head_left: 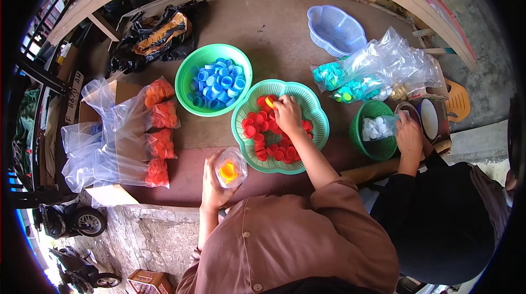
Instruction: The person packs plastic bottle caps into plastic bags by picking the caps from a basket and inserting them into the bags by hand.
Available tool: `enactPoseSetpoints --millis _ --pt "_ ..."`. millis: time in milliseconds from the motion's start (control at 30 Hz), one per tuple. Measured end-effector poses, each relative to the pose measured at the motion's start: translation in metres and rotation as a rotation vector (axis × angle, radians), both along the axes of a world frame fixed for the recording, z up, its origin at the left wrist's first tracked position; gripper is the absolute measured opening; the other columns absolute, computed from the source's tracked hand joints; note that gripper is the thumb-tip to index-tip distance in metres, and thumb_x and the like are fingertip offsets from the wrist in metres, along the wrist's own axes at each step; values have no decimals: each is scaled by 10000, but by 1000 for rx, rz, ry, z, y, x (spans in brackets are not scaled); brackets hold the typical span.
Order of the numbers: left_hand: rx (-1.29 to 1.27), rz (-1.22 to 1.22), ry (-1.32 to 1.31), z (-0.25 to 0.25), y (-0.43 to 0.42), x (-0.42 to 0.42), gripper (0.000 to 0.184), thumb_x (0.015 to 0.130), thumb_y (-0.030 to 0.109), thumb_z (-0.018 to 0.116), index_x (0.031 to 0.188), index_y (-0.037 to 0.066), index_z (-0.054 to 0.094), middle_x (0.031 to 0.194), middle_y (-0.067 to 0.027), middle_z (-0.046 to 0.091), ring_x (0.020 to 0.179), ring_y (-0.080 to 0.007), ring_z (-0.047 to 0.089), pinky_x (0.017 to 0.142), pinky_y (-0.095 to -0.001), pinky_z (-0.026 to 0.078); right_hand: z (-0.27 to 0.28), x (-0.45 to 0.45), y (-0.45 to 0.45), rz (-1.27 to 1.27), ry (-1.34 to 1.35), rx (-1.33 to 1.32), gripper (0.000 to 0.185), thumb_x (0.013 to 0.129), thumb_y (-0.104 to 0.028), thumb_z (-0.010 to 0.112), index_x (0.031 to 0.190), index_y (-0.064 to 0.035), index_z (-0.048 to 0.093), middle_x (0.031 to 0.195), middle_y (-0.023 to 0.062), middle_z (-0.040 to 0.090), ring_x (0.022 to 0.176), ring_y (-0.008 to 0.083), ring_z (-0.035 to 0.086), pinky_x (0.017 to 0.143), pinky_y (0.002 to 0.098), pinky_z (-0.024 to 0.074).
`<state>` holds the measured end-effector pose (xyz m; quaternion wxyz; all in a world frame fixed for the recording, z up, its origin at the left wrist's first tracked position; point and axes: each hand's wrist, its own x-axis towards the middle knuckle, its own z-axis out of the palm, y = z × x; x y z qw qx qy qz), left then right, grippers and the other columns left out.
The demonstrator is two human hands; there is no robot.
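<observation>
My left hand (212, 187) is wrapped round a small clear plastic bag (241, 162) held mouth up near the table's front edge. Yellow-orange bottle caps (228, 171) show inside it. My right hand (288, 116) reaches over a light green scalloped basket (323, 125), its fingers pinching a yellow cap (269, 101). Below it in the basket lie many red bottle caps (279, 154). Behind and to the left, a round green basin (182, 77) holds blue caps (220, 83).
Bags of orange-red caps (163, 114) lie at the left. Bags of teal caps (356, 88) and a lilac basket (337, 28) are back right. A co-worker's hand (408, 138) holds a bag of white caps (377, 128) over a dark green basket (378, 153). A black plastic bag (126, 47) lies back left.
</observation>
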<state>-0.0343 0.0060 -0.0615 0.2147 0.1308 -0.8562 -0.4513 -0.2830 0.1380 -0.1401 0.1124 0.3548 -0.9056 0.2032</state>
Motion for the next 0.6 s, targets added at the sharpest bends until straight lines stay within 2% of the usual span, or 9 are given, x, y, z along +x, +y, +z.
enactPoseSetpoints --millis 100,167,200,300,333,433,500,567,600 --pt "3 27 22 -3 -2 3 738 566 139 756 1177 16 363 1106 -175 494 1001 -334 518 852 -405 424 -3 -1 5 -1 -67 -62 171 632 -132 705 773 -68 634 887 56 529 842 249 510 720 360 426" --pt "12 39 30 -5 -3 5 737 566 133 756 1178 16 362 1106 -174 494 1001 -334 519 850 -407 425 -12 3 13 -11 -225 -258 238 596 -134 744 784 -53 622 897 88 536 813 261 526 730 360 432" --pt "17 39 27 -6 -3 4 737 566 135 756 1178 16 363 1107 -175 494 1001 -335 519 851 -407 425 -10 6 19 3 -194 -306 285 561 -120 768 772 -34 595 893 116 543 776 271 543 723 354 446" --pt "3 24 32 -1 -3 0 733 568 142 754 1176 14 366 1106 -178 494 999 -339 519 850 -408 425 -2 18 33 -44 -339 -348 306 536 -100 777 748 -29 569 874 115 543 758 264 550 704 343 460" --pt "-15 11 38 1 -2 -2 729 571 146 753 1175 13 367 1105 -181 494 998 -341 520 849 -408 425 3 23 36 -66 -325 -296 314 523 -101 783 724 -26 552 870 108 545 762 243 555 667 327 467" --pt "-8 -18 41 -1 -2 -1 724 575 154 749 1174 12 369 1103 -183 497 1006 -341 515 857 -408 419 6 30 48 -36 -281 -266 315 516 -99 787 714 -30 552 871 95 546 788 215 558 669 322 466" --pt "-9 -26 38 -1 -1 -1 725 576 159 749 1175 12 369 1102 -184 498 1009 -343 512 859 -410 416 4 33 54 -26 -307 -260 330 516 -118 800 692 -22 539 805 80 555 742 186 565 647 307 465" --pt "-6 -35 31 -2 0 0 726 576 165 750 1175 12 368 1101 -185 499 1012 -344 510 861 -412 413 6 37 57 -81 -541 -302 342 527 -144 812 672 -21 528 722 62 559 664 167 564 614 287 463" --pt "-18 -35 27 -2 0 1 729 576 168 752 1175 12 368 1102 -185 499 1011 -347 508 862 -414 411 8 39 57 -109 -572 -374 347 536 -183 817 673 -22 541 696 78 566 608 188 570 599 301 471"
